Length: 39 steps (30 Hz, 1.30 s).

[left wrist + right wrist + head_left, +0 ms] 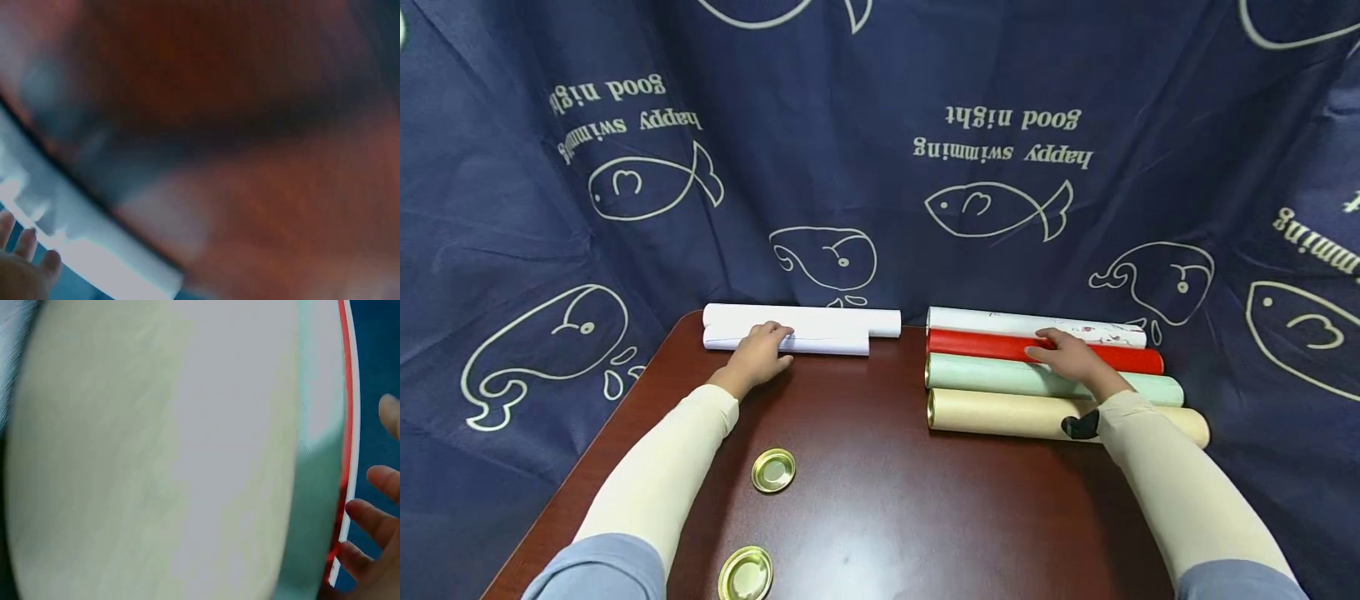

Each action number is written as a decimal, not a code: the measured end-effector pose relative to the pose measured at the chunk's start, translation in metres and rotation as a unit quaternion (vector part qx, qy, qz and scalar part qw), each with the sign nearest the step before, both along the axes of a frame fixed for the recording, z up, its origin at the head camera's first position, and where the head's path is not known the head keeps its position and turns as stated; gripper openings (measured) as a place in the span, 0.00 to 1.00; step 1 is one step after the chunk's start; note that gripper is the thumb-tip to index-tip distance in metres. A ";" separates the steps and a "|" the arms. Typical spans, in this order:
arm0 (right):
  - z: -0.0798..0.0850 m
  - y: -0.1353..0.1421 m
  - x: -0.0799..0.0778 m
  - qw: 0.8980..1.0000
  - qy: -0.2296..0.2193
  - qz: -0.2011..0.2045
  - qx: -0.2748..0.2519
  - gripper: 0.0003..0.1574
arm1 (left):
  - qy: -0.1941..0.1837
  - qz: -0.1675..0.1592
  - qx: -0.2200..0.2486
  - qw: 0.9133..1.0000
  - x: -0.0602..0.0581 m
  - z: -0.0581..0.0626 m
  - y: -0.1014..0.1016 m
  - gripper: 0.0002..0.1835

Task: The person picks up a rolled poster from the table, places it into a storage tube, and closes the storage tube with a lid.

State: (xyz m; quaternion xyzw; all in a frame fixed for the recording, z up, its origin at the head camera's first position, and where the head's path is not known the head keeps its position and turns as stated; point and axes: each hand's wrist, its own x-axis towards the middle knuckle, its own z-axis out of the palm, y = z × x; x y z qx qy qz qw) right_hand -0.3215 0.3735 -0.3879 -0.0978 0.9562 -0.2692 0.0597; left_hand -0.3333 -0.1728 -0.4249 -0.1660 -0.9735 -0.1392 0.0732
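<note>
Seemingly a reach, head view: the left hand (760, 355), fingers loose, lies over two white paper rolls (827, 342), eleven o'clock on the brown wooden worktop (925, 508); the right hand (1070, 358), fingers spread, over a red cylindrical tube (985, 344), two o'clock. Lifting needs curled fingers. Left wrist: roll glaring, smooth. Right wrist: tube part-shadowed.

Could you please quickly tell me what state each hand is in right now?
Left hand: open, at the front white roll.
Right hand: open, over the red tube; whether it touches is unclear.
</note>
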 end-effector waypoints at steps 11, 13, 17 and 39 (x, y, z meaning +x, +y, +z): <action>-0.007 -0.020 -0.024 0.997 0.032 0.000 0.067 0.35 | 0.073 -0.002 -0.025 0.997 -0.010 -0.024 -0.009 0.28; -0.007 -0.023 -0.025 0.996 0.039 0.008 0.080 0.35 | 0.066 -0.003 -0.026 0.997 -0.012 -0.023 -0.009 0.26; -0.006 -0.028 -0.029 0.993 0.045 0.014 0.107 0.35 | 0.059 -0.003 -0.031 0.998 -0.015 -0.019 -0.007 0.23; -0.004 -0.068 -0.050 0.988 -0.013 0.034 0.152 0.38 | 0.139 -0.144 -0.023 0.980 0.066 0.024 -0.076 0.22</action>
